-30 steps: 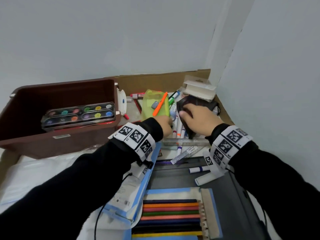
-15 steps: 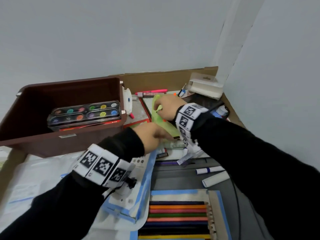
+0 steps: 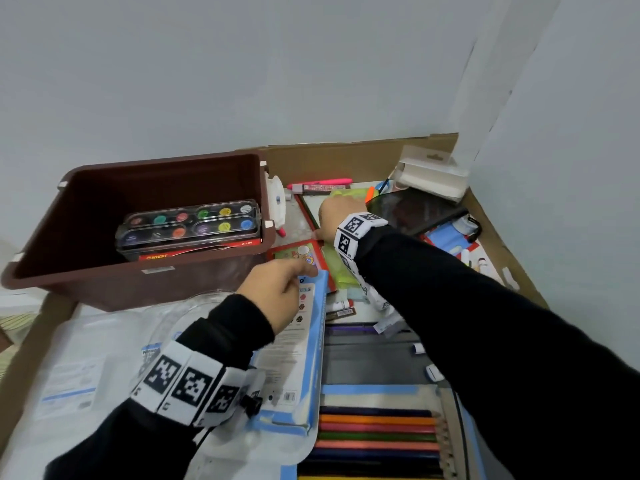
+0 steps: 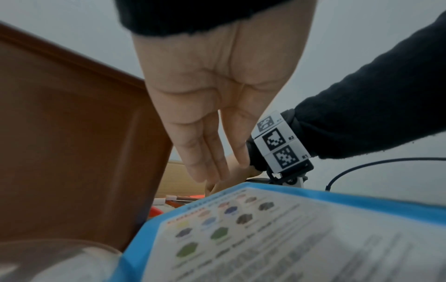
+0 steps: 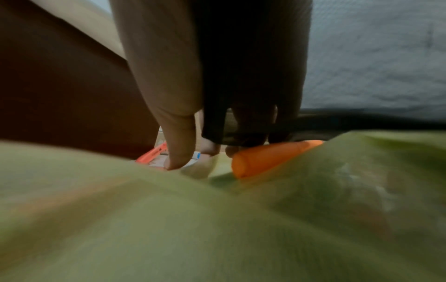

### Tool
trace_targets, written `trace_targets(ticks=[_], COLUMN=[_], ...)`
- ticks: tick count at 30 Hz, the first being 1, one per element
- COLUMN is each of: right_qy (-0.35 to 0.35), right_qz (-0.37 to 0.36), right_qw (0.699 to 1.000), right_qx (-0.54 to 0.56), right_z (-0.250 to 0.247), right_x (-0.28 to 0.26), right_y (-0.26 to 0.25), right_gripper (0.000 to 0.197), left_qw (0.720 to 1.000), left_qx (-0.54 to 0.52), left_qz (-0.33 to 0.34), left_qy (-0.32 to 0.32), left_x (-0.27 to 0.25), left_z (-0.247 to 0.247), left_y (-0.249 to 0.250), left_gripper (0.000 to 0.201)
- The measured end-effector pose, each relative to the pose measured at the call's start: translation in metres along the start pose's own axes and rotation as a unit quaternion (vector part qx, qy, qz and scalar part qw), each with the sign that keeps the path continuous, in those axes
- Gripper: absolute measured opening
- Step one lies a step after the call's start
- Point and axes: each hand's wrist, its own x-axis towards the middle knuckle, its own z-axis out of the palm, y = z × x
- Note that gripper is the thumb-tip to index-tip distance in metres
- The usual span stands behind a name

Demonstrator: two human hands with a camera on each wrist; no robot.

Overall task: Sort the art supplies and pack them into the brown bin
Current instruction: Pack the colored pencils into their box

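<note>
The brown bin [image 3: 166,164] stands at the left with a paint palette [image 3: 190,223] inside. A green see-through pouch [image 3: 341,271] lies right of it, with an orange marker [image 3: 370,194] at its far end. My right hand [image 3: 337,214] reaches over the pouch and grips that far end. In the right wrist view the right hand [image 5: 193,133] has its thumb and curled fingers down on the green pouch [image 5: 217,219], beside the orange marker [image 5: 272,156]. My left hand [image 3: 287,285] hovers over a blue box [image 3: 304,341]. The left hand [image 4: 212,133] has straight fingers and holds nothing.
A black pouch [image 3: 415,209] and a white box [image 3: 433,174] sit at the back right. A pink highlighter [image 3: 322,184] and a red-framed booklet [image 3: 294,252] lie near the bin. An open case of coloured pencils [image 3: 377,434] is close to me. Walls close in behind and on the right.
My right hand left the black pouch and moved left onto the green pouch. My left hand let go of the pouch and drew back toward me over the blue box.
</note>
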Motion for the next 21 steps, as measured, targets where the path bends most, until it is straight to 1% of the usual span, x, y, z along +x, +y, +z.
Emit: trace_targets(ticks=[4, 7, 10, 13, 15, 16, 17, 19, 20, 21], right_qy=[-0.016, -0.04, -0.059, -0.091, -0.093, -0.087, -0.068, -0.044, -0.063, -0.082], right_qz=[0.031, 0.048, 0.054, 0.049, 0.043, 0.032, 0.02, -0.003, -0.003, 0.014], right_qw=[0.999, 0.997, 0.996, 0.993, 0.993, 0.994, 0.993, 0.992, 0.993, 0.992], right_qx=[0.029, 0.044, 0.034, 0.058, 0.062, 0.065, 0.09, 0.122, 0.099, 0.092], right_z=[-0.001, -0.005, -0.012, -0.008, -0.003, 0.0, 0.002, -0.002, -0.005, -0.009], right_x=[0.0, 0.0, -0.006, -0.007, -0.007, -0.009, -0.014, -0.021, -0.02, -0.02], right_y=[-0.004, -0.01, -0.018, -0.018, -0.014, -0.01, -0.006, -0.001, -0.001, -0.001], right_gripper=[0.04, 0.032, 0.026, 0.024, 0.016, 0.019, 0.025, 0.026, 0.024, 0.025], left_qw=[1.0, 1.0, 0.999, 0.998, 0.998, 0.997, 0.997, 0.996, 0.995, 0.995], left_qx=[-0.006, -0.012, -0.028, -0.045, -0.051, -0.052, -0.055, -0.05, -0.044, -0.035], left_qz=[-0.01, -0.024, -0.039, -0.046, -0.045, -0.05, -0.058, -0.072, -0.078, -0.085], left_qy=[0.0, -0.003, -0.002, 0.005, 0.005, -0.001, -0.008, -0.027, -0.038, -0.046], left_x=[0.003, 0.004, 0.004, 0.006, 0.01, 0.013, 0.016, 0.022, 0.025, 0.029], left_z=[0.002, 0.002, 0.002, -0.001, -0.003, -0.004, -0.005, -0.005, -0.004, -0.003], left_y=[-0.001, -0.001, 0.001, 0.005, 0.01, 0.012, 0.014, 0.018, 0.02, 0.021], left_gripper=[0.04, 0.039, 0.039, 0.037, 0.037, 0.037, 0.038, 0.039, 0.04, 0.041])
